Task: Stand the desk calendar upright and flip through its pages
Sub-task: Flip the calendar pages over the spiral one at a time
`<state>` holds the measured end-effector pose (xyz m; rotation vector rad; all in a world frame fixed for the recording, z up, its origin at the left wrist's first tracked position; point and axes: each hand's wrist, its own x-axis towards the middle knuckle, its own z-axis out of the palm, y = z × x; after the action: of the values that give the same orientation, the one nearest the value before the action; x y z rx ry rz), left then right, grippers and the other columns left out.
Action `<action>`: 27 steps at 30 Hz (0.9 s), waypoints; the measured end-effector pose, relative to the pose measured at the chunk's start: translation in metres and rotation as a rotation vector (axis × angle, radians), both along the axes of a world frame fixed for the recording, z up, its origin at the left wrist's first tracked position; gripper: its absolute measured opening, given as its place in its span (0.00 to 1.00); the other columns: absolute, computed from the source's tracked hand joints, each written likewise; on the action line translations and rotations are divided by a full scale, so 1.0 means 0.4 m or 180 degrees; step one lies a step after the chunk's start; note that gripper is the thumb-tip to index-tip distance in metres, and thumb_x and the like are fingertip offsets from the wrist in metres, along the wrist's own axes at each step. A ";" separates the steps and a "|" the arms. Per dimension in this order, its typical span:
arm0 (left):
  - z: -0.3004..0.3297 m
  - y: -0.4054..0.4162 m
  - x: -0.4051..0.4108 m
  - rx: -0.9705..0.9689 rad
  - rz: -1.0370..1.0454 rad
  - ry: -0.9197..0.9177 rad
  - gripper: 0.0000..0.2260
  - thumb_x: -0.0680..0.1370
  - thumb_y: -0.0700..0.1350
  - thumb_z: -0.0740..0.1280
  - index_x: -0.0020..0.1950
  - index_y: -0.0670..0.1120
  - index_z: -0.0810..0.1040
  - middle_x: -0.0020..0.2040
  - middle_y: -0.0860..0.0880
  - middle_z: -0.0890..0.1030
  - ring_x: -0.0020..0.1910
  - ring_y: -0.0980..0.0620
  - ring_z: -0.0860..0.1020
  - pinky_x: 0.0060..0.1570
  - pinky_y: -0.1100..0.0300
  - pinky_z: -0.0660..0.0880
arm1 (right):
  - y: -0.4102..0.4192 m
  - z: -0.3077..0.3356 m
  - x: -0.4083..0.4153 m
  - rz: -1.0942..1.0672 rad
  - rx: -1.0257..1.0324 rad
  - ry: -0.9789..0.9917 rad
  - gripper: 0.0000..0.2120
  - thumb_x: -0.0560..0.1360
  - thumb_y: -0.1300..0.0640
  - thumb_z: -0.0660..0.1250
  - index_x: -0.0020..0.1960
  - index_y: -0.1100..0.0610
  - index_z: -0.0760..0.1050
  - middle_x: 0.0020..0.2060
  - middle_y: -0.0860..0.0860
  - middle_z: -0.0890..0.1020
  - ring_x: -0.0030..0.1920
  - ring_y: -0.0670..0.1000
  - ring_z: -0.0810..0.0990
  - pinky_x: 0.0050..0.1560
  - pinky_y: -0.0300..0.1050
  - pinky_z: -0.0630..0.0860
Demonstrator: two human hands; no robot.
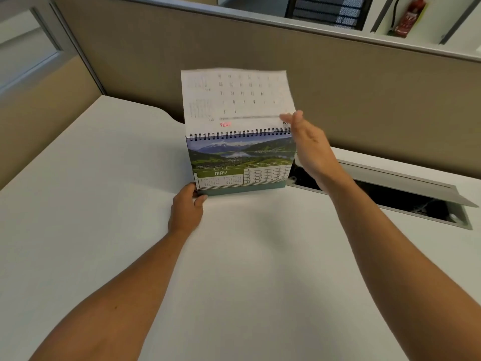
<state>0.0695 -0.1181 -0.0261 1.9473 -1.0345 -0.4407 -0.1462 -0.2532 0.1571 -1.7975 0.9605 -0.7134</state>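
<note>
Both forearms reached in from the near edge across the white desk [104, 204]. Left hand [186, 211] sat at the calendar's lower-left corner, thumb and fingers pinched on the base there, bracing it.

Desk calendar [240, 165] stood upright on the desk, roughly centre, toward the far side near the partition. Long axis ran left-right, parallel to the desk's far edge; printed face pointed back at the camera, leaning slightly away at the top. Spiral binding [239, 133] ran along the top edge. Visible face was MAY 2026: landscape photo above, date grid at lower right, green month band at lower left.

One flipped page [236, 97] stood up above the binding, nearly vertical, print showing upside down, "2026" in red near its lower edge. It was blurred.

Right hand [309, 144] was at the right edge of the calendar, fingers extended and loosely together, fingertips touching the lower-right corner of that raised page. Hand was open, not clamped on anything.

Right of the calendar, an open cable tray [390, 194] was set into the desk, lid raised. Behind it all stood the beige partition [364, 95]; a fire extinguisher [410, 16] was beyond that at upper right.
</note>
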 end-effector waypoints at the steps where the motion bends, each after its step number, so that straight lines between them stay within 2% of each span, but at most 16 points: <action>1: 0.001 0.001 0.000 0.0005 0.0003 -0.0006 0.11 0.77 0.40 0.68 0.58 0.43 0.76 0.58 0.42 0.81 0.55 0.43 0.79 0.54 0.52 0.76 | 0.000 -0.019 0.001 0.0038 -0.0248 0.0239 0.25 0.82 0.42 0.49 0.71 0.54 0.69 0.67 0.45 0.75 0.69 0.38 0.69 0.66 0.41 0.70; 2: 0.001 0.001 -0.001 0.0013 0.0010 -0.0012 0.11 0.77 0.40 0.68 0.58 0.43 0.76 0.58 0.42 0.81 0.55 0.43 0.79 0.54 0.52 0.76 | 0.000 -0.037 0.001 0.0005 -0.0578 0.0582 0.24 0.82 0.42 0.51 0.72 0.52 0.68 0.72 0.49 0.70 0.75 0.46 0.61 0.73 0.52 0.62; 3: 0.002 0.001 -0.001 0.0025 0.0015 -0.0017 0.11 0.77 0.40 0.68 0.58 0.43 0.76 0.58 0.42 0.81 0.55 0.43 0.79 0.54 0.52 0.77 | 0.001 -0.053 0.002 -0.0073 -0.0865 0.0848 0.24 0.81 0.42 0.53 0.73 0.52 0.67 0.76 0.51 0.64 0.77 0.49 0.54 0.75 0.57 0.56; 4: 0.002 0.000 0.000 0.0034 0.0015 -0.0014 0.11 0.77 0.40 0.68 0.58 0.43 0.76 0.58 0.42 0.81 0.55 0.43 0.79 0.55 0.51 0.77 | 0.002 -0.069 0.002 -0.0195 -0.1056 0.0916 0.25 0.81 0.41 0.55 0.74 0.52 0.65 0.77 0.52 0.61 0.78 0.50 0.51 0.75 0.57 0.53; 6: 0.003 -0.001 0.001 0.0056 0.0016 0.0004 0.11 0.76 0.40 0.68 0.58 0.43 0.76 0.58 0.42 0.81 0.55 0.43 0.79 0.55 0.50 0.78 | 0.011 -0.098 0.001 -0.0648 -0.1061 0.0529 0.27 0.79 0.41 0.59 0.74 0.51 0.63 0.77 0.51 0.60 0.77 0.50 0.55 0.73 0.53 0.57; 9: 0.004 -0.001 0.002 0.0064 0.0016 0.0003 0.11 0.77 0.41 0.68 0.58 0.43 0.76 0.58 0.43 0.81 0.54 0.43 0.80 0.54 0.50 0.78 | 0.028 -0.157 -0.005 -0.1523 -0.0092 -0.0347 0.26 0.78 0.47 0.65 0.73 0.51 0.63 0.73 0.50 0.67 0.70 0.46 0.66 0.69 0.50 0.68; 11: 0.004 0.000 0.001 0.0070 0.0019 -0.0005 0.11 0.77 0.41 0.68 0.58 0.43 0.76 0.58 0.42 0.81 0.55 0.43 0.80 0.54 0.50 0.77 | 0.042 -0.203 -0.008 -0.1594 0.0495 -0.0396 0.26 0.78 0.51 0.67 0.73 0.52 0.63 0.70 0.50 0.71 0.67 0.49 0.70 0.63 0.48 0.71; 13: 0.005 -0.001 0.000 0.0079 0.0028 0.0009 0.11 0.77 0.41 0.68 0.58 0.43 0.76 0.58 0.42 0.81 0.55 0.43 0.80 0.54 0.51 0.77 | 0.055 -0.244 -0.012 -0.1367 0.0725 -0.0357 0.22 0.77 0.53 0.68 0.70 0.50 0.67 0.61 0.44 0.76 0.60 0.45 0.76 0.55 0.41 0.73; 15: 0.006 -0.002 0.000 0.0091 0.0034 0.0006 0.11 0.77 0.41 0.68 0.58 0.42 0.76 0.58 0.42 0.81 0.54 0.43 0.80 0.54 0.51 0.77 | 0.059 -0.264 -0.011 -0.1331 0.0728 -0.0342 0.18 0.77 0.53 0.68 0.65 0.47 0.70 0.53 0.37 0.77 0.50 0.39 0.78 0.48 0.34 0.73; 16: 0.006 -0.003 0.000 0.0093 0.0036 0.0002 0.10 0.77 0.41 0.68 0.58 0.42 0.76 0.58 0.42 0.81 0.54 0.43 0.80 0.54 0.51 0.77 | 0.057 -0.269 -0.010 -0.1363 0.0709 -0.0343 0.17 0.77 0.53 0.69 0.64 0.47 0.71 0.52 0.38 0.78 0.48 0.38 0.78 0.47 0.33 0.75; 20: 0.002 -0.002 -0.001 0.0086 0.0042 0.0004 0.11 0.77 0.41 0.68 0.58 0.42 0.75 0.59 0.42 0.81 0.56 0.43 0.80 0.54 0.52 0.76 | 0.042 -0.270 -0.009 -0.1532 0.0565 -0.0189 0.19 0.75 0.54 0.72 0.63 0.53 0.72 0.58 0.50 0.80 0.56 0.50 0.79 0.56 0.45 0.78; 27: 0.006 -0.002 -0.005 0.0082 0.0049 0.0018 0.12 0.77 0.42 0.67 0.60 0.42 0.74 0.60 0.41 0.80 0.57 0.43 0.79 0.57 0.48 0.77 | 0.035 -0.267 -0.029 -0.1654 0.0364 -0.0136 0.11 0.73 0.59 0.73 0.51 0.55 0.73 0.41 0.47 0.80 0.43 0.45 0.81 0.43 0.38 0.82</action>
<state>0.0676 -0.1187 -0.0237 1.9745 -1.0142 -0.4529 -0.1578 -0.2392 0.0505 -1.4336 1.4306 -0.9865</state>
